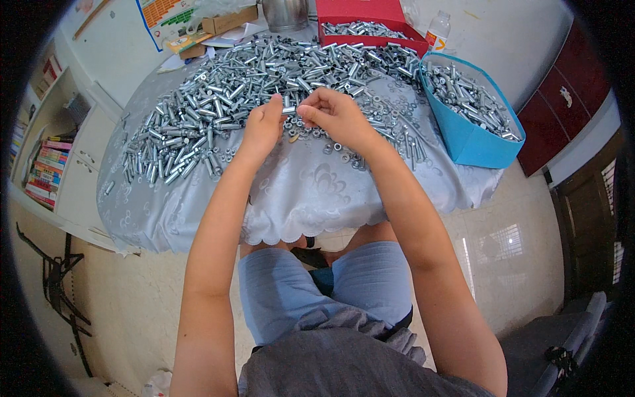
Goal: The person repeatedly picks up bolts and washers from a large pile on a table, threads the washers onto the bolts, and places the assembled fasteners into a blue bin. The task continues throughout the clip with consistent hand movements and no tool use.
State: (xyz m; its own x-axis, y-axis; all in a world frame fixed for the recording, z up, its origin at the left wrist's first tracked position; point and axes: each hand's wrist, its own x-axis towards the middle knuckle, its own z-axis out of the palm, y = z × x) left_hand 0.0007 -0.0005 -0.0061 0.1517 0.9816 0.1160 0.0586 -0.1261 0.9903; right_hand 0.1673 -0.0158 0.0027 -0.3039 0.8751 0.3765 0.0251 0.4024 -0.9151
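Over the near edge of a big heap of zinc-coloured bolts and metal sleeves [218,99], my two hands are close together. My left hand [263,129] is closed, thumb uppermost, on a short shiny metal bolt [289,110] that points toward my right hand; part of it is hidden by the fingers. My right hand [340,118] is in a pinch just right of the bolt's end. Whatever its fingertips hold is too small to make out. Loose nuts [338,147] and washers [397,106] lie below and right of my hands, with long thin bolts [413,145] further right.
A pale patterned cloth [311,192] covers the round table. At the right stands a blue fabric bin [473,142] full of bolts. Behind the heap are an open red box [423,45] with more metal parts, a plastic bottle [438,30], a metal pot [286,14] and a cardboard box [228,21].
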